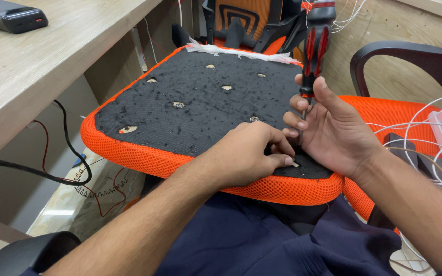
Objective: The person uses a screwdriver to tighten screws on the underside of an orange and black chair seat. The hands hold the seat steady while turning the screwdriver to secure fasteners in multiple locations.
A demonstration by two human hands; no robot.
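**Seat cushion across your lap, screwdriver at its near edge**

Seat cushion (195, 110), orange mesh rim and black felt underside up, lay across your lap. At its near edge your left hand (246, 153) pinched a small fastener against the felt. Just beside it, your right hand (333, 128) closed around the shaft of a red-and-black screwdriver (315, 48), standing upright, tip down by your left fingertips. Farther off stood an orange chair back (241, 20).
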